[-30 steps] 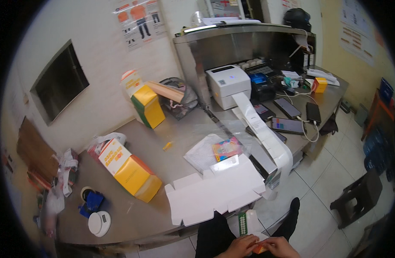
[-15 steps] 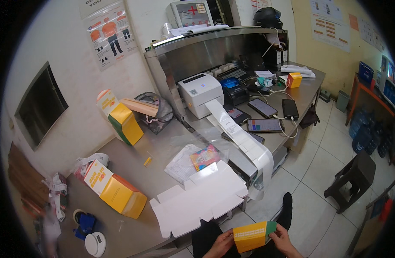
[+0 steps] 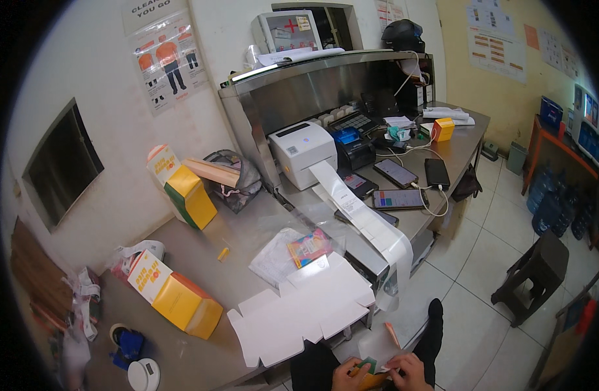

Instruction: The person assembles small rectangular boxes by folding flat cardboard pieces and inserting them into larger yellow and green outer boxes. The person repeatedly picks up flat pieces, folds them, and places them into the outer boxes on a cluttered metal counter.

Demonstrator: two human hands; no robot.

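At the lower edge, over my lap, my left hand [image 3: 348, 376] grips a small yellow and green carton [image 3: 377, 344]. Its white inner side faces up, and an orange edge shows at its far end. My right hand [image 3: 409, 373] pinches the carton's near part with the fingertips. The fingers and the frame's edge hide much of it. Just beyond my hands, a flattened carton blank [image 3: 306, 309] lies white side up on the metal table [image 3: 201, 365], its near edge overhanging.
Two large yellow cartons [image 3: 175, 296] stand at left. A label printer [image 3: 302, 153] trails a paper strip [image 3: 371, 228] over the table edge. Phones [image 3: 397, 199] with cables lie behind it. A kitchen scale [image 3: 144, 375] sits near left; a plastic stool [image 3: 534, 277] stands right.
The carton has turned in my hands, from its yellow side facing me to its white inner side showing. My hands have come closer together, the right one moving left.
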